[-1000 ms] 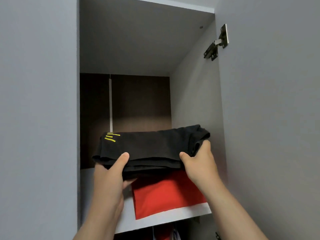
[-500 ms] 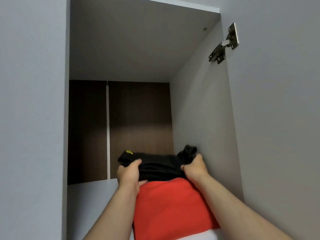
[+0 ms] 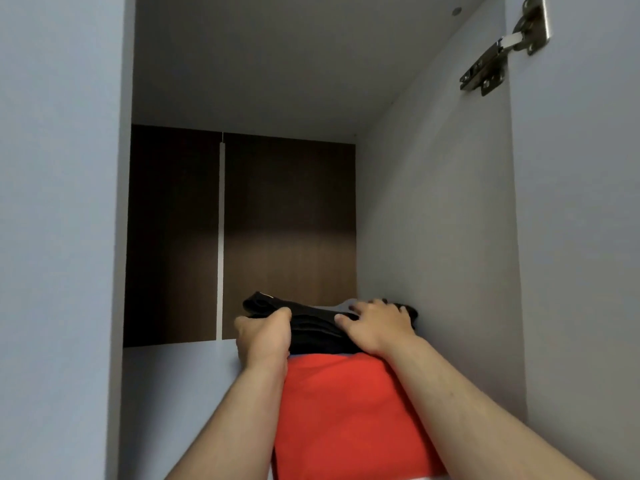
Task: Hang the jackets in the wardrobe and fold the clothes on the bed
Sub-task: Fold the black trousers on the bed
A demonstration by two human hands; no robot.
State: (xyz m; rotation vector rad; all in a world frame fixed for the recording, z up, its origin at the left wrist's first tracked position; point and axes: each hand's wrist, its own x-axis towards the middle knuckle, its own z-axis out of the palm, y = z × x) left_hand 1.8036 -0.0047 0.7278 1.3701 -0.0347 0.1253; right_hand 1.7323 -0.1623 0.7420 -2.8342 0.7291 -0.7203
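Note:
A folded black garment (image 3: 313, 325) lies deep on the upper wardrobe shelf (image 3: 180, 386), just behind a folded red garment (image 3: 341, 414) near the shelf's front. My left hand (image 3: 265, 336) grips the black garment's left edge, thumb on top. My right hand (image 3: 375, 325) rests flat on its right part with the fingers spread, pressing down. Both forearms reach in over the red garment and cover its sides.
The compartment has a dark wood back panel (image 3: 287, 237), a grey right wall (image 3: 433, 220) close beside the clothes and a grey left side panel (image 3: 59, 237). The open door (image 3: 581, 254) with a metal hinge (image 3: 502, 46) stands on the right. Bare shelf lies left of the clothes.
The black garment went from held in front of the shelf to lying at the back behind the red one. My right hand shifted from gripping its edge to lying flat on top.

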